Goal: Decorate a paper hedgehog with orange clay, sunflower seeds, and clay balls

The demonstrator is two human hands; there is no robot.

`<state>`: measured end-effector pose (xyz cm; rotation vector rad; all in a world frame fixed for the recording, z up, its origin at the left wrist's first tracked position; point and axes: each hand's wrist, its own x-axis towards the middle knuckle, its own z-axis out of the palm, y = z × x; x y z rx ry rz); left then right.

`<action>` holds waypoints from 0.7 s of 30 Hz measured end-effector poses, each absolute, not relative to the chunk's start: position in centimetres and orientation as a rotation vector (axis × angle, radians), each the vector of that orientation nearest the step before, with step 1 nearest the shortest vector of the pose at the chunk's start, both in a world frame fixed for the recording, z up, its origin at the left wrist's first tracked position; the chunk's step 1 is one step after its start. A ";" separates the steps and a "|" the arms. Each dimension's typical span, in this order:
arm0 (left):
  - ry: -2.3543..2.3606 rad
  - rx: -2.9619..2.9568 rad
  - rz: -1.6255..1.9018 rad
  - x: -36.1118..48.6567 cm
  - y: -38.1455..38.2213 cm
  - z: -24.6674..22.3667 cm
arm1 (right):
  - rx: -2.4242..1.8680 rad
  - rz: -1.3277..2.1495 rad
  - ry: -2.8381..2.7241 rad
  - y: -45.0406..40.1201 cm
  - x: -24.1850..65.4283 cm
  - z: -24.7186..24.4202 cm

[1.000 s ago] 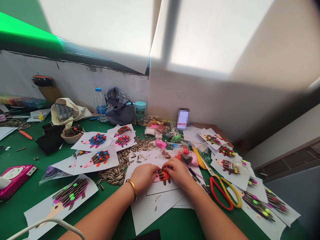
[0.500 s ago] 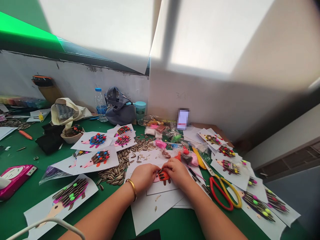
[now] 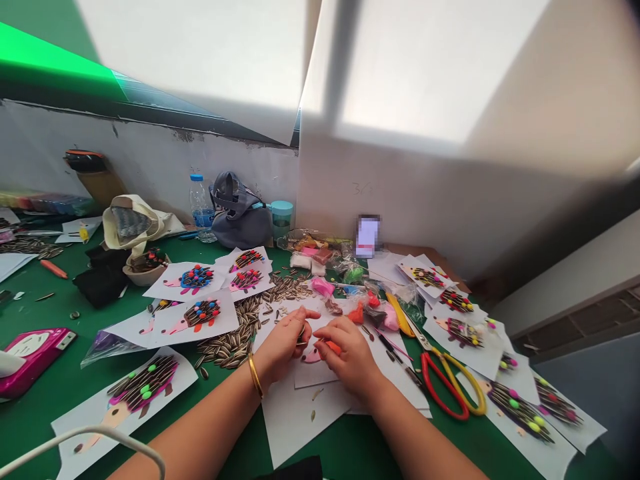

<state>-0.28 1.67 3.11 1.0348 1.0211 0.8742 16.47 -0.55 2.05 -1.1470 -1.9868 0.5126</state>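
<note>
My left hand is curled above the white sheet, with sunflower seeds showing dark between its bent fingers; its index finger points right. Just to the right, my right hand hovers over the clay hedgehog, thumb and fingertips a little apart and nothing visible between them. Pink shows at the hedgehog's snout and orange-red on its body, most of which the right hand covers. It lies on a small white card, on top of more paper.
Sunflower seeds are heaped left of the paper. Red-and-yellow scissors and pens lie to the right. Bagged clay sits behind. Finished hedgehog cards flank both sides. A white cable curves at lower left.
My hands have drawn apart from the hedgehog's back, where their fingertips met. The left has turned, showing seeds in its fingers; the right has lifted slightly and loosened its fingers.
</note>
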 end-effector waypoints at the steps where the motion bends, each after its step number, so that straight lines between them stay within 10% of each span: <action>1: 0.987 0.962 0.865 -0.1 1.4 3.2 | -1.121 0.515 -2.005 -0.9 16.0 2.3; 21: 0.956 1.193 0.784 0.5 1.1 3.1 | -1.078 0.769 -1.787 0.4 18.0 2.0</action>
